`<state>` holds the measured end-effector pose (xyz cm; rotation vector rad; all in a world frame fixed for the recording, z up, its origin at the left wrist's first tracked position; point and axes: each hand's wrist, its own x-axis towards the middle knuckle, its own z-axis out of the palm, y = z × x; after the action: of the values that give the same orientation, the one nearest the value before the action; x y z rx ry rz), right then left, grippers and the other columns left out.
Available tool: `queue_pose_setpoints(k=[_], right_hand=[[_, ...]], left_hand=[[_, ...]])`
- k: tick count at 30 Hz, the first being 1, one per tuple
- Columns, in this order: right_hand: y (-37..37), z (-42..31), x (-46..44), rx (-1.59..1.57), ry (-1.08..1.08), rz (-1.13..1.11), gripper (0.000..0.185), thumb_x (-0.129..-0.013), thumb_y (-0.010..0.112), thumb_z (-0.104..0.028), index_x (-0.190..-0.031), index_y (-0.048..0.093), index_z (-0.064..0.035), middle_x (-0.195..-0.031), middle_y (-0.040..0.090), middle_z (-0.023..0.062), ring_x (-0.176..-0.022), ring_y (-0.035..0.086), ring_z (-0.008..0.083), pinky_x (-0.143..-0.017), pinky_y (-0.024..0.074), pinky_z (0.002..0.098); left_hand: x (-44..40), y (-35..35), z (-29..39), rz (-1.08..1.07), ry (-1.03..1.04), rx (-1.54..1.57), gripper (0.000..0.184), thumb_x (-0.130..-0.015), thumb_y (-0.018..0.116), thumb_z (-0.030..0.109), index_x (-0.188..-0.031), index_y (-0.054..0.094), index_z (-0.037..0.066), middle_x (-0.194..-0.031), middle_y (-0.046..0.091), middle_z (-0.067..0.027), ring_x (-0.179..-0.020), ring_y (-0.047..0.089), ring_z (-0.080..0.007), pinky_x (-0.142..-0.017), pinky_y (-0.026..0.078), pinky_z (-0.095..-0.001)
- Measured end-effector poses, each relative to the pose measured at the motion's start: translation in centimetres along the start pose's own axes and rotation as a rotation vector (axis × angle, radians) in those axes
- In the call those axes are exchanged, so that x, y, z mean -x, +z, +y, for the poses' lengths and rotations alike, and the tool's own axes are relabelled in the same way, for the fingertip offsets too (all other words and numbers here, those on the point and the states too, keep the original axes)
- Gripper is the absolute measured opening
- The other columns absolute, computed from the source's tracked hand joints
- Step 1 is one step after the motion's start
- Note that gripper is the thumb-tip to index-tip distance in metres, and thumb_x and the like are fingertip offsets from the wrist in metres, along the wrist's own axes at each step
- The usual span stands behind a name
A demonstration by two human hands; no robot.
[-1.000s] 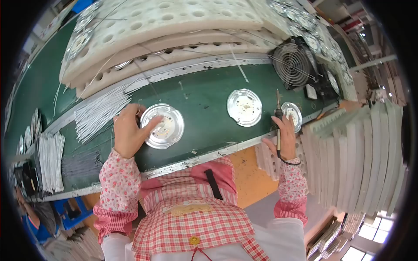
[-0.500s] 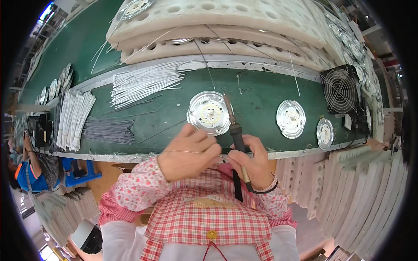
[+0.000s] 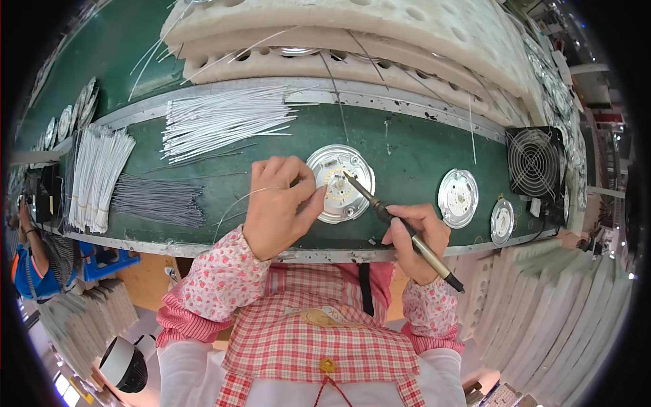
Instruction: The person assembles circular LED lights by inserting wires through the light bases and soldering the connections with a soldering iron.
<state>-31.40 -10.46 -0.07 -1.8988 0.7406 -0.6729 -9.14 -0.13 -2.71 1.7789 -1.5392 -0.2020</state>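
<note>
My right hand (image 3: 422, 239) grips a soldering iron (image 3: 367, 195) like a pen. The iron's tip is over the round silver LED light plate (image 3: 357, 165), close to its ring of small yellow LEDs; I cannot tell whether it touches. My left hand (image 3: 279, 207) is closed on a thin solder wire (image 3: 234, 203), which curves out behind the hand towards the bench edge. Its fingertips are at the left rim of the same plate. The plate lies flat on the green bench (image 3: 400, 152).
White wires (image 3: 224, 122) and dark grey wires (image 3: 159, 200) lie in bundles at left. Two more light plates (image 3: 458, 198) (image 3: 502, 221) and a black fan (image 3: 534, 161) are at right. Perforated foam boards (image 3: 339, 30) are stacked at the back. A person in blue (image 3: 41, 268) is at far left.
The soldering iron has swung from upright beside the plate to slanting, its tip now over the plate. My left hand has risen to the plate's left rim with the wire.
</note>
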Motion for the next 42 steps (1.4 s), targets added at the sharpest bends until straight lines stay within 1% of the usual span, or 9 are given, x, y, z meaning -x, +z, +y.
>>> queue_pose_setpoints(k=[5, 13, 19, 20, 29, 32, 35, 38, 42], right_hand=[[0.0, 0.0, -0.3, -0.066, 0.058, -0.053, 0.016, -0.095, 0.059, -0.006, -0.105, 0.061, 0.007, -0.079, 0.068, 0.013, -0.061, 0.066, 0.0134, -0.055, 0.05, 0.0253], [-0.1, 0.4, -0.8, -0.056, 0.069, -0.104, 0.017, -0.096, 0.058, -0.008, -0.105, 0.06, 0.0068, -0.079, 0.068, 0.0127, -0.061, 0.066, 0.0131, -0.055, 0.0494, 0.0245], [-0.7, 1.8, -0.9, -0.228, 0.234, -0.071, 0.015, -0.097, 0.059, -0.006, -0.105, 0.061, 0.0066, -0.081, 0.069, 0.0123, -0.066, 0.067, 0.0132, -0.06, 0.0525, 0.026], [-0.8, 2.1, -0.8, -0.283, 0.243, -0.08, 0.018, -0.099, 0.058, -0.009, -0.107, 0.059, 0.0072, -0.089, 0.069, 0.015, -0.071, 0.067, 0.0141, -0.063, 0.0531, 0.0263], [-0.7, 2.7, -0.7, -0.337, 0.289, -0.051, 0.015, -0.099, 0.057, -0.007, -0.104, 0.057, 0.0073, -0.096, 0.069, 0.0165, -0.074, 0.069, 0.0155, -0.067, 0.0548, 0.0273], [-0.5, 2.7, -0.5, -0.354, 0.328, -0.033, 0.015, -0.1, 0.057, -0.008, -0.103, 0.057, 0.0062, -0.094, 0.07, 0.0157, -0.074, 0.07, 0.016, -0.068, 0.0545, 0.0272], [0.0, 2.4, -0.2, -0.309, 0.346, -0.015, 0.02, -0.1, 0.056, -0.016, -0.104, 0.059, 0.003, -0.083, 0.067, 0.0092, -0.067, 0.067, 0.0132, -0.071, 0.0488, 0.0253], [0.2, 2.1, 0.0, -0.29, 0.348, 0.0, 0.02, -0.101, 0.055, -0.016, -0.105, 0.058, 0.0033, -0.083, 0.067, 0.0091, -0.068, 0.067, 0.0139, -0.071, 0.049, 0.0257], [0.0, 2.1, 0.8, -0.368, 0.313, 0.053, 0.02, -0.1, 0.058, -0.014, -0.107, 0.06, 0.0047, -0.086, 0.07, 0.0126, -0.076, 0.069, 0.015, -0.071, 0.0528, 0.028]], left_hand=[[0.2, 1.0, -0.5, 0.029, -0.006, -0.079, 0.012, -0.079, 0.075, 0.013, -0.076, 0.066, 0.006, -0.094, 0.057, -0.0045, -0.094, 0.052, -0.0265, -0.082, 0.036, -0.0417], [0.5, 1.5, -0.8, 0.018, -0.003, -0.09, 0.01, -0.078, 0.075, 0.011, -0.079, 0.066, 0.006, -0.094, 0.056, -0.0056, -0.094, 0.052, -0.0274, -0.082, 0.036, -0.042], [0.6, 1.7, -0.6, 0.0, 0.047, -0.146, 0.01, -0.078, 0.075, 0.012, -0.079, 0.066, 0.008, -0.091, 0.053, -0.0053, -0.092, 0.052, -0.0271, -0.082, 0.036, -0.0423], [0.6, 1.7, -0.6, 0.0, 0.054, -0.158, 0.01, -0.078, 0.075, 0.012, -0.079, 0.067, 0.008, -0.091, 0.053, -0.0051, -0.092, 0.052, -0.0269, -0.083, 0.036, -0.0424], [0.3, 1.3, -0.5, -0.066, 0.066, -0.173, 0.009, -0.079, 0.075, 0.013, -0.081, 0.066, 0.01, -0.092, 0.052, -0.0046, -0.093, 0.052, -0.0254, -0.083, 0.036, -0.042], [0.4, 1.1, -0.7, -0.009, 0.045, -0.133, 0.015, -0.077, 0.072, 0.01, -0.092, 0.069, 0.011, -0.098, 0.056, -0.0044, -0.096, 0.054, -0.0249, -0.086, 0.038, -0.0424], [0.5, 0.6, -1.6, -0.059, 0.172, -0.193, 0.04, -0.074, 0.074, 0.008, -0.113, 0.071, 0.015, -0.11, 0.061, -0.0048, -0.1, 0.057, -0.0255, -0.087, 0.041, -0.0402], [0.8, 0.5, -2.0, -0.13, 0.237, -0.312, 0.054, -0.073, 0.073, 0.008, -0.126, 0.068, 0.017, -0.117, 0.062, -0.0038, -0.106, 0.058, -0.024, -0.09, 0.043, -0.0406], [0.8, 0.3, -1.8, -0.153, 0.343, -0.514, 0.058, -0.075, 0.071, 0.009, -0.132, 0.064, 0.018, -0.12, 0.06, -0.0024, -0.107, 0.057, -0.0216, -0.091, 0.043, -0.0421]])
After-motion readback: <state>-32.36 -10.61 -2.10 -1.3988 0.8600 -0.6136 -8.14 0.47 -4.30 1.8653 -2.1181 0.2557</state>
